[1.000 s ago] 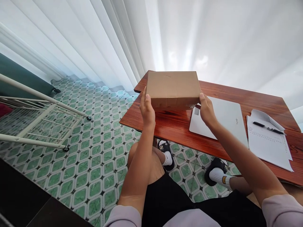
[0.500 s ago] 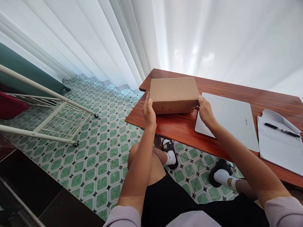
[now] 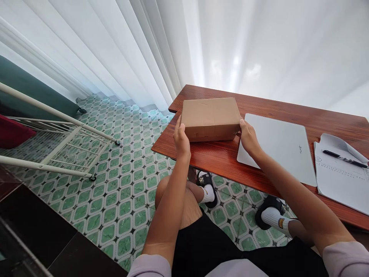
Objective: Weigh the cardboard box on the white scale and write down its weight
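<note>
Two hands, the left hand (image 3: 182, 140) at 8 o'clock and the right hand (image 3: 249, 136) at 4, brace a brown box (image 3: 211, 111) between them, each pressed to its own end with the thumb at the near corner. The hands stand well apart, clamped on the box from both sides; most of the fingers are hidden behind its ends, so how far they reach beneath cannot be told. The box lies broad face up toward the left end of a red-brown table (image 3: 213, 154), and its base appears to rest on the wood. Judged by that, setting it down looks all but done, with release the part left: neither hand is off the box, which itself looks closed. Just beside the right hand, at 4 o'clock from the box, lies a flat grey laptop (image 3: 284, 144), lid down; its forearm crosses over the near side. Farther out the same way, handwritten paper (image 3: 336, 182) with one curled sheet carries a black pen (image 3: 343, 158). White curtain (image 3: 115, 46) fills 12 o'clock. At 9, well apart, a pale rack (image 3: 43, 167) on casters stands on green-patterned floor (image 3: 123, 196), red cloth (image 3: 15, 132) near it. Below the table, dark sandals show at 6 (image 3: 212, 199) and 5 o'clock, worn over white socks (image 3: 272, 217).
</note>
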`<state>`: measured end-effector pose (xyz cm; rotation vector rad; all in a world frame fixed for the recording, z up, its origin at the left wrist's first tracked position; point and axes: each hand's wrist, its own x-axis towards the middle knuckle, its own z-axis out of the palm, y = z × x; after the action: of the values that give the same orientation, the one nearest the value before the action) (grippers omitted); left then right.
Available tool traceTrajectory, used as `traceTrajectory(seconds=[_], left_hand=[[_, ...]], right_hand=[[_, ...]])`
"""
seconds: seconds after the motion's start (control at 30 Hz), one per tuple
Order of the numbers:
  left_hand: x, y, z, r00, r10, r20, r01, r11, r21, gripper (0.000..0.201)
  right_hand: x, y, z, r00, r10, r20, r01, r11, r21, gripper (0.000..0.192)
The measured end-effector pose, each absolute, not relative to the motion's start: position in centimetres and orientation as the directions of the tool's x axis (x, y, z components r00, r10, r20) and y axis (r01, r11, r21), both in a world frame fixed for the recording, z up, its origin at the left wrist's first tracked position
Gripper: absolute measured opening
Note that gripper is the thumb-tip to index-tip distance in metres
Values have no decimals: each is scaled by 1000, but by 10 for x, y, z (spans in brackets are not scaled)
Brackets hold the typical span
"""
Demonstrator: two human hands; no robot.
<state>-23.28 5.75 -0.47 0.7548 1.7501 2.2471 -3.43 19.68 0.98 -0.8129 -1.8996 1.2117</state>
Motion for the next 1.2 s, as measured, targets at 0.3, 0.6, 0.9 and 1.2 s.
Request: traceTrajectory(seconds=[0.3,0.6,0.9,1.2], left_hand=[[-226,59,2,-891,407,199,127,-196,972,48],[-220,54,24,-709,214,672,674,-75,735,50],[-143,77,90,-200,263,944,945,-204,257,42],[-6,133,108,385,277,880,782,-604,-152,42]], right_hand=[[-29,193,19,-588,780,213,187,388,-903,63],[-7,205,32,-646,721,251,266,520,-811,89],[73,216,85,-571,623,535,191,734,-651,43],[207,252,90,-385,647,658,507,744,-435,30]])
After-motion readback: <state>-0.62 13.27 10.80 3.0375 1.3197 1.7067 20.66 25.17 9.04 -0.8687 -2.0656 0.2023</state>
